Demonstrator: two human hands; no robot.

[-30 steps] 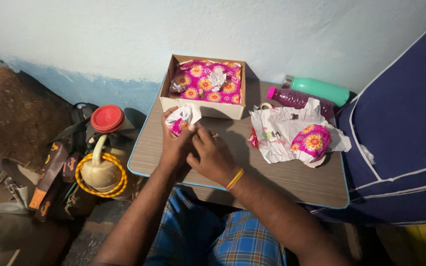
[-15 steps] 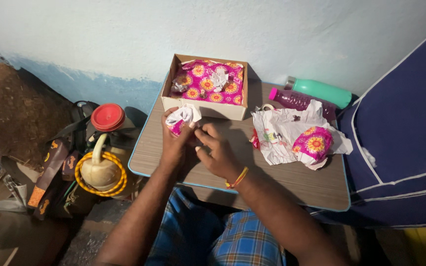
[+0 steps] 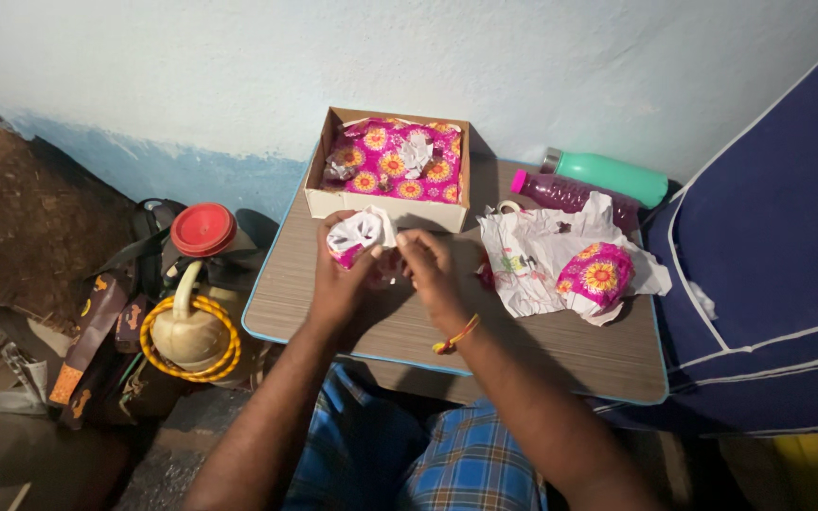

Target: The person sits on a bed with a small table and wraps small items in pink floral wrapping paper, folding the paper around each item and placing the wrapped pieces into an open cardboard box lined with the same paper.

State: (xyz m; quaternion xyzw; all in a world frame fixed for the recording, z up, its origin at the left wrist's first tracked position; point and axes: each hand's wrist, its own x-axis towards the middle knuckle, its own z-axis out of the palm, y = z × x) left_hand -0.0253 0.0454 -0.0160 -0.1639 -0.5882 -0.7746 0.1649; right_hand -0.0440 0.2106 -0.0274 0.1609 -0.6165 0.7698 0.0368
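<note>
I see both hands working over the near-left part of a small wood-grain table [image 3: 542, 350], just in front of an open cardboard box [image 3: 385, 203]. My left hand [image 3: 338, 279] is curled around a small wrapped bundle [image 3: 357, 235], white paper showing on top and pink flowered paper below, holding it from underneath and from the side. My right hand [image 3: 428, 270], with an orange band [image 3: 456, 334] at the wrist, has its fingertips pinched at the bundle's right edge, where a loose flap of white paper stands up. So both sets of fingers are closed on the bundle, not spread. I judge the bundle light and soft: thin paper that crumples and could tear if pulled hard, and whatever is inside is hidden, so I cannot say how firm the core is. The safest hold seems to be a cupped grip round its body, as the left hand has it, leaving the paper edges to the fingertips. Inside the box lies more pink flowered paper with a crumpled white piece on it. To the right on the table sits a loose heap of crumpled white paper [image 3: 532, 260] with another pink flowered bundle [image 3: 598, 274] on it, and beyond that, against the wall, a green bottle [image 3: 608, 175] and a purple bottle [image 3: 560, 192] lie on their sides. On the floor to the left stands a jar with a red lid [image 3: 203, 229].
</note>
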